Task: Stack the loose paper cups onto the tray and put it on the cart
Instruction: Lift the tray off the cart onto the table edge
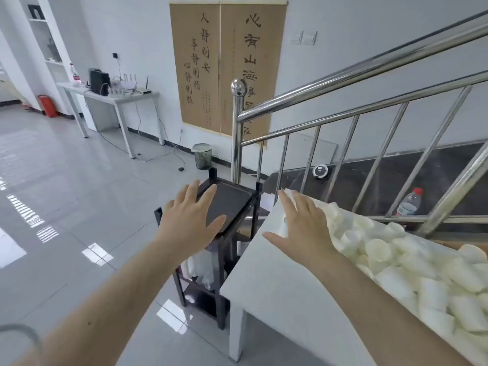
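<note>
Two bare arms reaching forward from the bottom of the head view. Left hand point(188, 225) spread flat, fingers straight and apart, hovering over the near left edge of the tray point(229, 204); grip wide open, nothing in it. Whether the fingertips touch the tray: cannot tell. Right hand point(301, 228) likewise spread, fingers straight, palm down over the far left corner of the counter point(266, 283); grip open, nothing plainly held, though a paper cup point(284, 226) peeks out beside the thumb and index finger.

Dark tray lying flat on top of the cart point(208, 262), a narrow black frame standing just beside the left edge of the counter. Nothing visible on the tray's bare surface. White bags or wrappers dimly seen on the cart's lower shelves.

Loose paper cups point(401, 262) heaped along the right side of the counter, from the far corner near the right hand down toward the near right edge; most lying on their sides, jumbled, touching one another. Left part of the counter white and bare.

Behind the counter, a steel stair railing point(343, 101) rising to the right, with a plastic bottle point(408, 203) and a round robot vacuum point(320, 171) on the dark steps beyond. On the wall, a calligraphy scroll point(227, 70). On the floor beneath it, a mesh waste bin point(202, 155).
</note>
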